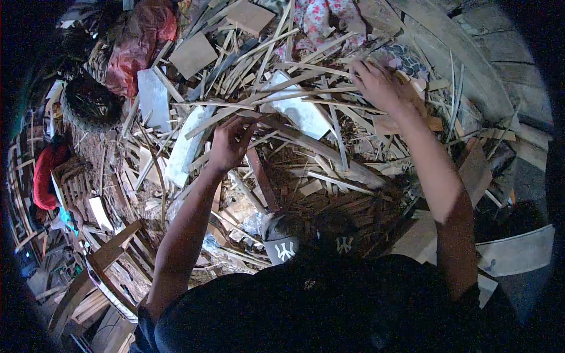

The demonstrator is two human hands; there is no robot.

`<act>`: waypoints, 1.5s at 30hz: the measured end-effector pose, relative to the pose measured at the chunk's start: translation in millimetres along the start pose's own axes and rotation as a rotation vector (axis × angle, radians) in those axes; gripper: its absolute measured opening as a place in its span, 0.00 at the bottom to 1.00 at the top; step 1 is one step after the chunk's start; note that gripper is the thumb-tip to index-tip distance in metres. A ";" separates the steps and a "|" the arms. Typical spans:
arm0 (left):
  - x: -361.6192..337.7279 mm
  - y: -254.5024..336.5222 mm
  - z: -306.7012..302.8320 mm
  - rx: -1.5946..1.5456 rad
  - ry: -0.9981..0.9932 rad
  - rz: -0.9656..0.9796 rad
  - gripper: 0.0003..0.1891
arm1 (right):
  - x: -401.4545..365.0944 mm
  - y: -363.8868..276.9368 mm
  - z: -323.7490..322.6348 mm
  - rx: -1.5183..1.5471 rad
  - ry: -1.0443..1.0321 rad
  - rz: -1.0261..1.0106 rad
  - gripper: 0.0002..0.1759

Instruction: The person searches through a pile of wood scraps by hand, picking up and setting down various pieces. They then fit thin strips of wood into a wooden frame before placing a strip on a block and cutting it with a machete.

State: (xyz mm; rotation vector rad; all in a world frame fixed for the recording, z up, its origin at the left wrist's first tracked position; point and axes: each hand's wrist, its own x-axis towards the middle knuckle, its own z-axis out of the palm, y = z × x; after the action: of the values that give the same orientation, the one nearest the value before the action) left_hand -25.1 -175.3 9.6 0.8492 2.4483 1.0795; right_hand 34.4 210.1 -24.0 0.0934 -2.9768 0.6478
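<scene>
My left hand (229, 141) hovers over the scrap pile with its fingers loosely bent and a gap between thumb and fingers. Just above its fingertips lies the end of a pale wooden strip (220, 104). Farther right, my right hand (378, 87) reaches into the upper part of the pile. Its fingers close around the right end of a thin wooden strip (318, 68), partly hiding that end. Below the right wrist sits a short wooden block (406, 125). Between the hands, a white board (297, 106) lies under crossing strips.
A tyre (91, 103) and a red plastic bag (141, 50) are at upper left. Flower-patterned cloth (329, 20) lies at the top. Wooden offcuts surround my slippers (281, 250). A curved pale panel (518, 253) stands at right, and long planks (471, 53) border the pile.
</scene>
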 end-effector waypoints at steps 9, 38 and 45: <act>14.0 -0.7 5.1 -0.683 -0.039 -0.391 0.21 | -30.5 -45.6 11.5 0.299 0.180 -0.288 0.08; -156.1 -90.1 -102.1 -0.891 0.546 -0.588 0.06 | 38.2 -174.5 86.0 0.534 -0.145 -0.407 0.17; -172.8 -98.7 -114.0 -0.928 0.851 -0.745 0.08 | 60.5 -217.9 109.6 0.516 -0.077 -0.421 0.19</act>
State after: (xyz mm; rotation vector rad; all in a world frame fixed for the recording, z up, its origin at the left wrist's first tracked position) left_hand 10.8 -401.6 20.6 -0.8803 1.9720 2.1561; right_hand -17.0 -35.9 -27.3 0.7662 -2.6389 1.3348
